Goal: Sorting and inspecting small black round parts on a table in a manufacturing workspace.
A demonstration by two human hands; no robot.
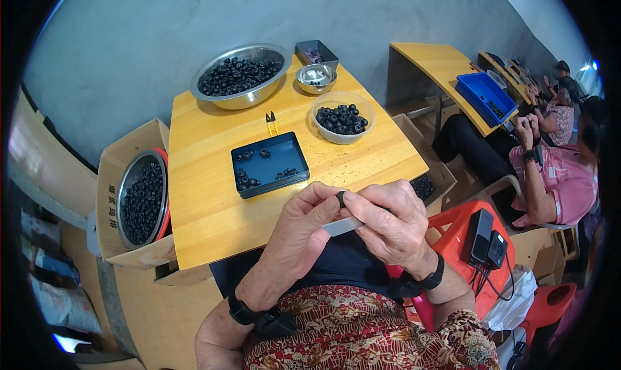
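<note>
In front of my chest, just past the table's near edge, my two hands meet fingertip to fingertip. My left hand (pixel 294 224) is closed in a pinch on a small black rubber-like part (pixel 341 199). My right hand (pixel 394 224) is closed too, its thumb and forefinger against that part, with a flat grey strip (pixel 343 226) held under its fingers. The strip's far end is hidden by the fingers. Beyond my hands lies a dark blue tray (pixel 272 156) with several small black ring-shaped parts. Yellow-handled snips (pixel 271 125) rest against its far edge.
On the wooden table (pixel 207 176) stand a large steel bowl (pixel 259 98) and a clear plastic tub (pixel 343 137) of black parts, a small steel bowl (pixel 316 79) and a dark box (pixel 317 54). Left is a carton (pixel 129 253); right, a red stool (pixel 453 244) and seated co-workers.
</note>
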